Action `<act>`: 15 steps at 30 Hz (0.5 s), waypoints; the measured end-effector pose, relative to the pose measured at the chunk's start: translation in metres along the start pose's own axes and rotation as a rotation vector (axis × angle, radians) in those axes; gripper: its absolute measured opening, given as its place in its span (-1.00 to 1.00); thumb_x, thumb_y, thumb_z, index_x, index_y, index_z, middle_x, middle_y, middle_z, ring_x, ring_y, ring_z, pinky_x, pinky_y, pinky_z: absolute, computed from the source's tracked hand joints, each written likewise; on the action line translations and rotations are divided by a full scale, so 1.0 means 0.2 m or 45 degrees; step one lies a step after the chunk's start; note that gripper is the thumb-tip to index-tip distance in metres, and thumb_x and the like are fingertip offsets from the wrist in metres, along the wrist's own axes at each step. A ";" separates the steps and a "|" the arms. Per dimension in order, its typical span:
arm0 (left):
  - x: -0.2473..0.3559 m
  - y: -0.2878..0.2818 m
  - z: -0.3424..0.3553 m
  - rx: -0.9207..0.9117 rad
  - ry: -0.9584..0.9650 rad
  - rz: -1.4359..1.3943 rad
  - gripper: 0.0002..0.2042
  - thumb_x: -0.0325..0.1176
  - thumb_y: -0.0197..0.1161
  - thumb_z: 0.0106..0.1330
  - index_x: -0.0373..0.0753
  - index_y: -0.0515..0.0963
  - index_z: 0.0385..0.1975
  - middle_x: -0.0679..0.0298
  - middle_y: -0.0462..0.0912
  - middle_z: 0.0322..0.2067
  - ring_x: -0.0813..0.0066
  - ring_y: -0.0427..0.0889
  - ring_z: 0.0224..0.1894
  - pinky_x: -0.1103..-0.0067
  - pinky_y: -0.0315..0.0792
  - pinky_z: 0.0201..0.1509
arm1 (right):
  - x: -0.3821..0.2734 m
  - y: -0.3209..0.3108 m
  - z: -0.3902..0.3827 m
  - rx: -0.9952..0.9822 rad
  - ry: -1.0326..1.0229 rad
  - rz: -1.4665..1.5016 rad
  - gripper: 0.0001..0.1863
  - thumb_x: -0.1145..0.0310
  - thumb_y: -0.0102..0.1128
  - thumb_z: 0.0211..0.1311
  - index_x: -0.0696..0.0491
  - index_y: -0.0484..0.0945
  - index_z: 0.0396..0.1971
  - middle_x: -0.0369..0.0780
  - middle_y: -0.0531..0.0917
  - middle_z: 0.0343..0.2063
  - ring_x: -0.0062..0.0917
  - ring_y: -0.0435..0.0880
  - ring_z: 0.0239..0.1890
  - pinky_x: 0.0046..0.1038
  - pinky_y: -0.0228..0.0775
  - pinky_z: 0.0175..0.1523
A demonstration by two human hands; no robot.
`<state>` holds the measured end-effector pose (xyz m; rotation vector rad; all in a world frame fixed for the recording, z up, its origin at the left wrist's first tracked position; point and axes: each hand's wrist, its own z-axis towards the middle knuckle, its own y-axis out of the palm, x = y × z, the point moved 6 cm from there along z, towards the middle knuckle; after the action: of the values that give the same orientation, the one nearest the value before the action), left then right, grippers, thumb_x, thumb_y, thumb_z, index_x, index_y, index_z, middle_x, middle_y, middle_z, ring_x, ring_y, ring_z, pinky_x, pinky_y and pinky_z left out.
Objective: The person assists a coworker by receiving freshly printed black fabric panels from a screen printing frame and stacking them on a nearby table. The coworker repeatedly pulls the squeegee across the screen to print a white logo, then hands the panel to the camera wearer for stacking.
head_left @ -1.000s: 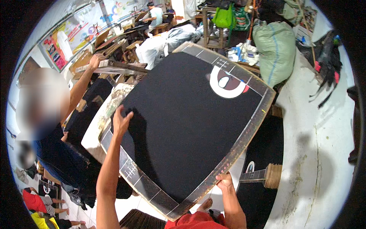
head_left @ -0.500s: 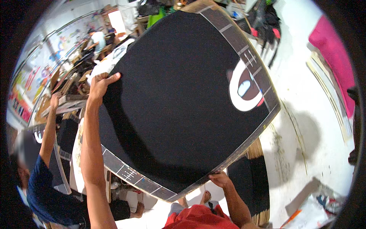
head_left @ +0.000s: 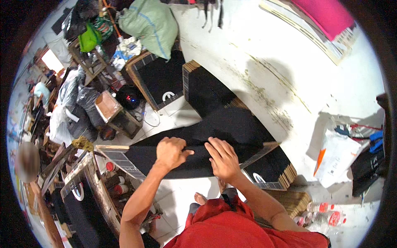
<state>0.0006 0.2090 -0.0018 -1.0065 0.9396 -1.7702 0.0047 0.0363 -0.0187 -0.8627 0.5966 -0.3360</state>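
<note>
Black cloth [head_left: 186, 165] lies loosely across a board [head_left: 118, 159] in front of me. The board's ruled, dark-banded edge shows at the left end, and a pale-edged corner shows on the right. My left hand [head_left: 170, 153] is closed on the cloth near its middle, with the thumb pointing right. Close beside it, my right hand [head_left: 224, 160] rests on the cloth with its fingers stretched out. Beyond my hands the cloth bulges upward in folds. Whatever lies under the fingers is hidden.
Stacks of black-faced boards [head_left: 202, 89] stand ahead and to the right. A pale green sack [head_left: 153, 25] sits far left of centre. Plastic bottles [head_left: 331, 218] and a white bag [head_left: 335, 155] lie right. Another person's arm [head_left: 43, 211] is at the left, near another black panel [head_left: 84, 211].
The board has dropped from upright before me to a lower, flatter position. Its cloth is now bunched. Both hands have left the board's edges and moved onto the cloth. The view has turned.
</note>
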 end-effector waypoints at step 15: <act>-0.19 0.79 -0.51 0.000 -0.615 -0.199 -0.65 -0.36 0.32 -0.04 -0.24 0.46 -0.21 0.15 0.54 -0.23 0.17 0.47 -0.13 0.33 0.25 -0.01 | 0.85 0.83 -0.82 -0.602 0.519 0.048 -0.86 0.34 0.14 -0.06 0.10 0.49 -0.53 -0.07 0.55 -0.60 -0.16 0.58 -0.45 -0.20 0.40 -0.36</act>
<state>-0.0311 0.2106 -0.1914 -1.4559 0.5678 -1.5423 0.0446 -0.0472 -0.2931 -1.2457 1.0977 -0.3449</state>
